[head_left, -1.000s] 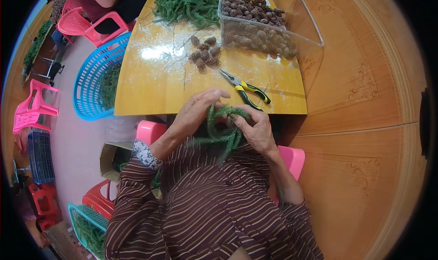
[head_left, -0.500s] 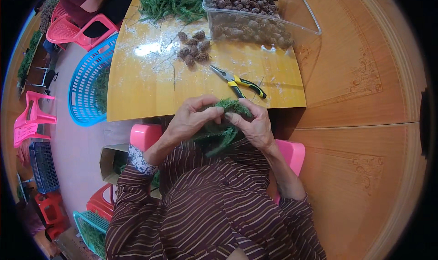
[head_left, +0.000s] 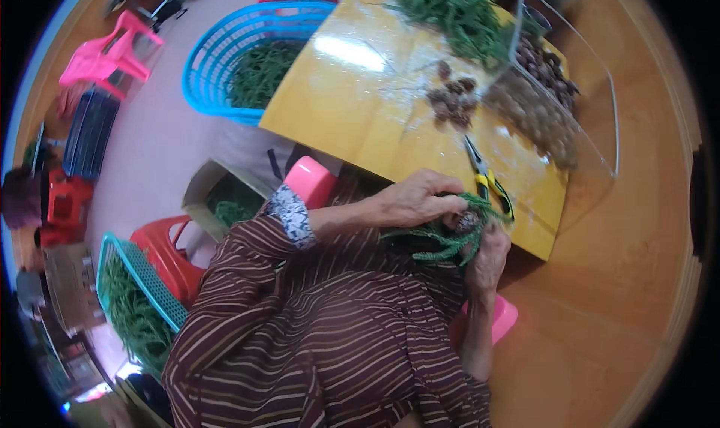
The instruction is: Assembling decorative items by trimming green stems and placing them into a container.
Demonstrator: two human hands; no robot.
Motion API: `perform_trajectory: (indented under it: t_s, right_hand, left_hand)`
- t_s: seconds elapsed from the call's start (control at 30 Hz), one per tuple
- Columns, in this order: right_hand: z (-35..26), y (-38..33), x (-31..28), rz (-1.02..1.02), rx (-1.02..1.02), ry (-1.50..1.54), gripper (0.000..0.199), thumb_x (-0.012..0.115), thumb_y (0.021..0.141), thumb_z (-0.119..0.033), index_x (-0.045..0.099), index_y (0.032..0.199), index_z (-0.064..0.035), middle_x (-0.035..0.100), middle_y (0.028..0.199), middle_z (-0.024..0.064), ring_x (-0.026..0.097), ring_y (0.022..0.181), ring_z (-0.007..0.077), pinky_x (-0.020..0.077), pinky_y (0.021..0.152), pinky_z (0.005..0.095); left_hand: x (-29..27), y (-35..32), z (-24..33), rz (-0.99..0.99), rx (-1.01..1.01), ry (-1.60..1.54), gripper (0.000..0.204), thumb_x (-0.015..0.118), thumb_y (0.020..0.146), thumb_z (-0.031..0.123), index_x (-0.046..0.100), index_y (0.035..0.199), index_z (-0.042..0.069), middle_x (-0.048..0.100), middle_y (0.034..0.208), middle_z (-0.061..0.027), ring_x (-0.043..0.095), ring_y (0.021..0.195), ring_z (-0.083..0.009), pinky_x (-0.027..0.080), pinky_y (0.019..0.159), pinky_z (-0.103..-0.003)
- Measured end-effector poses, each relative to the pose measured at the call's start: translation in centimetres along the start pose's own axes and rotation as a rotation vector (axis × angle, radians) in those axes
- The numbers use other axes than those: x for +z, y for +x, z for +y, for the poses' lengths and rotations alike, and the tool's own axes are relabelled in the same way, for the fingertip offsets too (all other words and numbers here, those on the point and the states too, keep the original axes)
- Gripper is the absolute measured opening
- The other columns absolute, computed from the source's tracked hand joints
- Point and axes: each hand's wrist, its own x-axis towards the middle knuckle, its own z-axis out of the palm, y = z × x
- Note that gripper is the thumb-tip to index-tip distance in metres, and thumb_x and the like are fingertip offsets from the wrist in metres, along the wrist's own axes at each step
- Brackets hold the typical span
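Between my two hands, just in front of the table's near edge, is a green artificial pine sprig (head_left: 442,246) with its strands hanging down. My left hand (head_left: 420,199) pinches its upper side with thumb and fingers. My right hand (head_left: 489,255) is closed on its right side, slightly blurred. A small greyish-brown lump (head_left: 466,222), looking like a pine cone, shows within the sprig by my left fingertips. Just beyond my hands, pliers (head_left: 484,174) with yellow and black handles lie on the table. Behind them sits a small heap of pine cones (head_left: 452,102).
The yellow table (head_left: 337,105) carries a clear bin (head_left: 616,128) of pine cones and a pile of green sprigs (head_left: 454,15). Left of it stand a blue basket (head_left: 199,60), a cardboard box (head_left: 196,184), a red chair (head_left: 165,259) and a teal basket (head_left: 146,278). A pink stool (head_left: 310,180) is near my left arm.
The whole view has swung, so table and hands now appear further right and tilted. Both hands keep the sprig; my right hand sits lower beside it, and the cone-like lump now shows.
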Motion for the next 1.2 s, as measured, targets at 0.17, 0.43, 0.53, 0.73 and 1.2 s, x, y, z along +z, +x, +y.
perform_trajectory:
  t_s: [0.17,0.43,0.53,0.73,1.2]
  right_hand:
    - [0.7,-0.9,1.8,-0.062,-0.179,-0.108,0.047,0.068,0.085,-0.04,0.062,0.104,0.0024,0.064,0.075,0.0017,0.055,0.064,0.0078,0.0436,0.058,0.0219]
    - [2.9,-0.1,2.4,-0.27,-0.244,-0.267,0.032,0.06,0.091,-0.024,0.061,0.108,0.0027,0.065,0.074,0.0061,0.059,0.067,0.01,0.046,0.062,0.0237]
    - [2.8,0.2,2.2,-0.25,-0.254,-0.273,0.029,0.063,0.089,-0.02,0.062,0.109,0.0019,0.064,0.074,0.0068,0.058,0.065,0.0101,0.0464,0.061,0.0243]
    - [1.9,0.6,2.6,-0.213,-0.248,-0.261,0.023,0.069,0.082,-0.011,0.064,0.103,-0.0019,0.061,0.069,0.0083,0.052,0.053,0.01,0.0431,0.052,0.025]
    - [0.2,0.8,1.5,-0.154,-0.26,-0.263,0.013,0.067,0.084,-0.009,0.067,0.094,-0.0008,0.065,0.076,0.0114,0.059,0.057,0.0164,0.0457,0.054,0.0277]
  left_hand:
    - [-1.6,-0.5,1.2,-0.008,0.04,0.024,0.021,0.056,0.093,0.018,0.066,0.097,0.0,0.063,0.074,-0.0014,0.056,0.069,-0.0079,0.045,0.065,-0.025]
    - [-7.6,-3.2,7.3,0.44,0.258,0.316,0.022,0.063,0.088,0.013,0.066,0.106,0.002,0.065,0.08,-0.0027,0.06,0.074,-0.0086,0.049,0.066,-0.026]
    - [-16.4,-4.5,8.8,0.762,0.409,0.584,0.024,0.062,0.09,0.011,0.064,0.111,0.001,0.069,0.096,-0.0045,0.063,0.087,-0.0097,0.05,0.077,-0.025]
    - [-31.0,-8.1,3.5,1.079,0.177,1.366,0.041,0.066,0.086,0.027,0.059,0.116,0.0,0.066,0.1,-0.0138,0.061,0.093,-0.0209,0.047,0.083,-0.033]
    - [-10.2,4.3,5.5,0.358,0.504,1.022,0.008,0.063,0.08,0.0,0.06,0.087,0.0,0.06,0.082,-0.0136,0.058,0.081,-0.0306,0.046,0.073,-0.037]
